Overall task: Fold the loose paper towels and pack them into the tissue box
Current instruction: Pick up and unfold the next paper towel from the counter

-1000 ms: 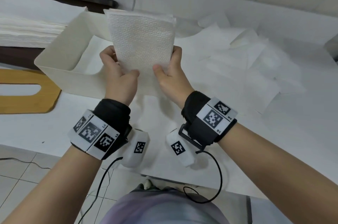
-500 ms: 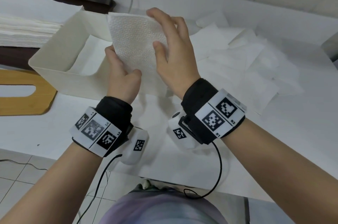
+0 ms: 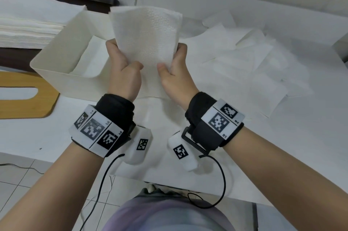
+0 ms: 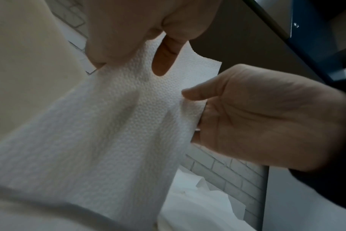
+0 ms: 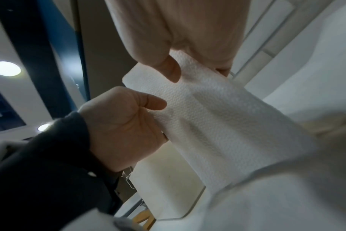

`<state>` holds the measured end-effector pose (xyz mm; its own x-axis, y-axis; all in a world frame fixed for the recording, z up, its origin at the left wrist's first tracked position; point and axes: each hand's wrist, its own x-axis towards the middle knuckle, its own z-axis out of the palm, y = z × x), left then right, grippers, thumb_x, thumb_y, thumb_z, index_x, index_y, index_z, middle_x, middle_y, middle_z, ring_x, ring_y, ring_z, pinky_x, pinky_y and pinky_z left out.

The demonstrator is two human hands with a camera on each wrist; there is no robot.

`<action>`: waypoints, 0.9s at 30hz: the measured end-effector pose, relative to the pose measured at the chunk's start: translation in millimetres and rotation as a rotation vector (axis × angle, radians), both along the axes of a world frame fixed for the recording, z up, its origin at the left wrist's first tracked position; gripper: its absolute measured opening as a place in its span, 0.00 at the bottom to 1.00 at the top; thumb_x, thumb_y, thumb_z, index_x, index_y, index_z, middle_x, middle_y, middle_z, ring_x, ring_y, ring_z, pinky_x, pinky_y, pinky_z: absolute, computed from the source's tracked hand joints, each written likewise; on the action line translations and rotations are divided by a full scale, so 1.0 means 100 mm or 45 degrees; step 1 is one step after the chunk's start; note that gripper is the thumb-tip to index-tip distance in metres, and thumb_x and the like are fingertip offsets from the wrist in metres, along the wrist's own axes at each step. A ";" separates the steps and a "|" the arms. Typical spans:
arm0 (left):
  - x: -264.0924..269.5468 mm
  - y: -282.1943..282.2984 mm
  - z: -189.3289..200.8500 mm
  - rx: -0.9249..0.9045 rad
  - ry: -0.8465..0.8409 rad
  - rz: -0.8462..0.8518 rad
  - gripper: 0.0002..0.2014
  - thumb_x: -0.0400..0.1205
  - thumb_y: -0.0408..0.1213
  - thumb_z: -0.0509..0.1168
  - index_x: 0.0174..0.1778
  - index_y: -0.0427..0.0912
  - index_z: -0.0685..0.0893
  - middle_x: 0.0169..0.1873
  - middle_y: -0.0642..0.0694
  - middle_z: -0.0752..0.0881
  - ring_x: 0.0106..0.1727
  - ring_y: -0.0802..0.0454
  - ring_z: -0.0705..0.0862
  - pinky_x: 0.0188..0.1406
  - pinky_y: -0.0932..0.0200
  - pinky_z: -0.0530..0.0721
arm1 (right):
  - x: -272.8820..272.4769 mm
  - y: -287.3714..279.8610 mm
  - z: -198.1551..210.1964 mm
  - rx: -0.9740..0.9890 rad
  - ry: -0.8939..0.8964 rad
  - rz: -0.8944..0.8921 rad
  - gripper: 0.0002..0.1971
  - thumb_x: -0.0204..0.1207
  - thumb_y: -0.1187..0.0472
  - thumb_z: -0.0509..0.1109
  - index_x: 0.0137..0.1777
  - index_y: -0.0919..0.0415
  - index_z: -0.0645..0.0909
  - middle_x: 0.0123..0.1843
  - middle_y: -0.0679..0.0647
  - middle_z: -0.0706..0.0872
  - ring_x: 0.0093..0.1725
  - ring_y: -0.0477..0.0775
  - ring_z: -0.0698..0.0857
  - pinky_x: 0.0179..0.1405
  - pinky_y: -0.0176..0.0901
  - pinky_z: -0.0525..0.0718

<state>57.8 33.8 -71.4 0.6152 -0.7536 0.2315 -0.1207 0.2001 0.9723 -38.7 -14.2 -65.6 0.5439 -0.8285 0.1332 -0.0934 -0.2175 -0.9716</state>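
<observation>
Both grips pinch one folded paper towel upright by its lower edges, left hand and right hand level, long axis vertical, with the open tissue box just left and beyond, nearer the left hand.

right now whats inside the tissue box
A flat white sheet lies on the floor of the tissue box. The held paper towel and left hand cover its right end.
</observation>
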 end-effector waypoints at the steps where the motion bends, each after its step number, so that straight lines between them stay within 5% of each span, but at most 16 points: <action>1: 0.00 -0.01 -0.03 0.059 -0.041 0.018 0.19 0.71 0.18 0.56 0.49 0.46 0.62 0.48 0.50 0.73 0.48 0.63 0.74 0.46 0.76 0.74 | -0.01 0.00 -0.03 0.029 0.043 0.009 0.13 0.80 0.74 0.54 0.56 0.58 0.56 0.64 0.61 0.71 0.64 0.56 0.75 0.59 0.36 0.72; 3: 0.02 -0.01 -0.08 0.132 -0.079 0.031 0.20 0.73 0.18 0.57 0.50 0.43 0.60 0.53 0.46 0.72 0.51 0.61 0.74 0.44 0.77 0.74 | -0.03 0.01 -0.06 0.029 0.128 0.019 0.11 0.81 0.73 0.53 0.56 0.59 0.58 0.59 0.59 0.75 0.57 0.54 0.77 0.50 0.30 0.72; 6: 0.04 0.08 0.00 0.068 -0.113 0.103 0.25 0.68 0.28 0.63 0.56 0.45 0.59 0.56 0.47 0.69 0.58 0.58 0.75 0.56 0.67 0.76 | -0.06 -0.01 0.09 -0.159 0.179 -0.014 0.08 0.81 0.72 0.54 0.54 0.59 0.62 0.46 0.50 0.76 0.44 0.49 0.78 0.37 0.33 0.73; 10: 0.19 0.34 0.18 0.003 -0.629 0.450 0.43 0.71 0.36 0.68 0.75 0.26 0.50 0.73 0.41 0.59 0.72 0.55 0.65 0.78 0.63 0.59 | -0.11 -0.07 0.48 -0.643 0.329 0.088 0.09 0.78 0.72 0.55 0.48 0.57 0.62 0.39 0.44 0.71 0.36 0.46 0.73 0.42 0.43 0.73; 13: 0.25 0.52 0.24 0.025 -0.774 0.314 0.37 0.74 0.32 0.62 0.77 0.30 0.51 0.74 0.39 0.64 0.74 0.53 0.66 0.79 0.53 0.61 | -0.13 -0.05 0.71 -0.947 0.713 0.323 0.10 0.77 0.72 0.54 0.48 0.56 0.60 0.43 0.48 0.70 0.40 0.55 0.71 0.41 0.49 0.71; 16: 0.25 0.65 0.14 0.106 -0.534 0.107 0.25 0.74 0.30 0.59 0.68 0.46 0.65 0.62 0.47 0.75 0.65 0.57 0.75 0.68 0.57 0.73 | -0.09 0.04 0.81 -1.186 1.053 0.441 0.13 0.76 0.73 0.54 0.53 0.55 0.62 0.46 0.50 0.69 0.43 0.59 0.71 0.38 0.48 0.68; 20: 0.24 0.83 -0.13 0.164 0.050 0.098 0.19 0.74 0.26 0.60 0.60 0.43 0.74 0.55 0.50 0.82 0.57 0.59 0.81 0.51 0.71 0.78 | 0.02 0.21 0.74 -1.347 1.238 0.524 0.22 0.73 0.75 0.52 0.67 0.60 0.64 0.49 0.52 0.68 0.42 0.58 0.69 0.34 0.48 0.65; 24: 0.25 0.95 -0.43 0.463 0.214 0.122 0.13 0.79 0.21 0.58 0.58 0.38 0.73 0.52 0.44 0.79 0.55 0.48 0.79 0.48 0.63 0.78 | 0.13 0.26 0.46 -1.359 1.367 0.686 0.24 0.73 0.76 0.53 0.69 0.61 0.63 0.60 0.56 0.75 0.43 0.54 0.68 0.40 0.47 0.62; 27: 0.26 0.96 -0.49 0.543 0.252 0.153 0.12 0.78 0.23 0.60 0.55 0.40 0.70 0.45 0.49 0.76 0.47 0.54 0.77 0.45 0.62 0.75 | 0.17 0.23 0.32 -1.309 1.430 0.759 0.21 0.74 0.76 0.53 0.67 0.62 0.66 0.59 0.56 0.76 0.43 0.54 0.69 0.34 0.44 0.61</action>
